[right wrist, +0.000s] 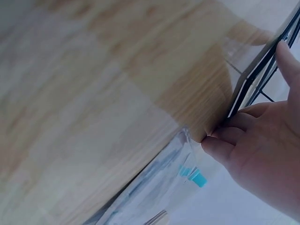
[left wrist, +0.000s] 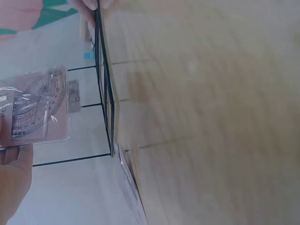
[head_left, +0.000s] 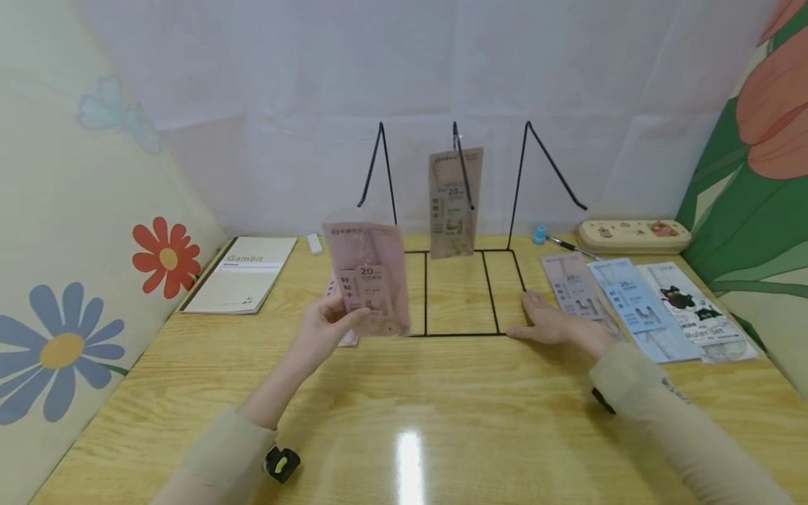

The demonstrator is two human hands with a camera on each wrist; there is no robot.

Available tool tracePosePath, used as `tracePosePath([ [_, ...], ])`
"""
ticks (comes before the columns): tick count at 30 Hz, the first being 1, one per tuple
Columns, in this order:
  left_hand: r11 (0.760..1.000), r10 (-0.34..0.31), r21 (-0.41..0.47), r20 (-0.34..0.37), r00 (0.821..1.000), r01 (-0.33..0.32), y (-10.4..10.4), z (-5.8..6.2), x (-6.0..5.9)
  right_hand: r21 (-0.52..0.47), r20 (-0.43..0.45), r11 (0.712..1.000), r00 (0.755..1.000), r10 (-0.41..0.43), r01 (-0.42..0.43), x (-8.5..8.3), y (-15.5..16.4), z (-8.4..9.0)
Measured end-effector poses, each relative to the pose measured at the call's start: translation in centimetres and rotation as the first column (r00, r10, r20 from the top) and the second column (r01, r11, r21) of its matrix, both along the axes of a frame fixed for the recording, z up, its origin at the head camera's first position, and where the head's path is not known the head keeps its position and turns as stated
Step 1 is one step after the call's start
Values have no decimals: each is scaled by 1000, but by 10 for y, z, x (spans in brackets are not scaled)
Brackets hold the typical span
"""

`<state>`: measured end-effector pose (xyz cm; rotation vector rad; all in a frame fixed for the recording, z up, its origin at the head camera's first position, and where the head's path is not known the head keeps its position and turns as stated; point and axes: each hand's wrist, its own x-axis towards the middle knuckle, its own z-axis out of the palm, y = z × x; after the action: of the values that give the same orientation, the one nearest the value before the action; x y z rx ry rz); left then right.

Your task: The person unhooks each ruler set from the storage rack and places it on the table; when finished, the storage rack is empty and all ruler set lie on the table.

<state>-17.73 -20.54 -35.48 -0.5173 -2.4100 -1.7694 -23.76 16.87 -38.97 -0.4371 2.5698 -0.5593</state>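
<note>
Tabletop [head_left: 442, 421]: light wood, glossy, walled on three sides.

Wire rack [head_left: 467, 280]: black, stands at the middle of the far edge. Three upright hooks; one pink packet [head_left: 456, 203] already hangs on the centre hook.

Your right hand [head_left: 555, 326] lies flat, fingers extended, against the near right corner of the rack's base frame, probably to steady it. Nothing is clamped in it.

Your left hand [head_left: 328, 326] pinches a second pink ruler packet [head_left: 369, 277], raised upright above the tabletop just left of the rack, its face towards you.

Spare packets [head_left: 631, 305] fan out toward the right edge; notebook [head_left: 243, 273] near the left edge; pencil case [head_left: 634, 236] at the far right corner.

Left wrist view shows the protractor scale [left wrist: 35, 108] inside the held packet, unreadable from the head. Right wrist view confirms fingertips [right wrist: 220, 145] touching the frame.
</note>
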Motion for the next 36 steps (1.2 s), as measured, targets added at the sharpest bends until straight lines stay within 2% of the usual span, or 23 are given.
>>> tracePosePath([
  [5, 1000, -7, -31, -21, 1000, 7, -19, 1, 15, -10, 3, 1000, 1000, 6, -6, 1, 1, 1],
  [9, 998, 54, -40, -19, 998, -55, -44, 4, 19, -14, 7, 1000, 1000, 5, -5, 2, 1, 1],
  [15, 981, 185, -66, 7, 983, -184, -87, 9, 11, -16, -3, 1000, 1000, 14, -14, 3, 0, 2],
  [18, 968, 231, -110, 43, 972, -225, -105, 14, 5, -14, -11, 1000, 1000, 18, -18, 2, 0, 2],
  [20, 955, 258, -169, 75, 963, -243, -114, 18, 0, -13, -15, 1000, 1000, 19, -20, 2, -1, 1],
  [24, 890, 349, -364, 156, 924, -275, -122, 24, -12, -7, -23, 1000, 1000, 21, -21, 0, -1, 1],
  [28, 821, 427, -517, 275, 861, -242, -124, 21, -26, -4, -24, 1000, 1000, 17, -17, 0, -1, 1],
  [31, 805, 459, -554, 354, 815, -213, -126, 15, -37, -11, -23, 1000, 1000, 17, -17, 0, -1, 1],
  [36, 806, 480, -556, 410, 775, -205, -127, 9, -47, -17, -26, 1000, 999, 19, -20, 1, -1, 1],
])
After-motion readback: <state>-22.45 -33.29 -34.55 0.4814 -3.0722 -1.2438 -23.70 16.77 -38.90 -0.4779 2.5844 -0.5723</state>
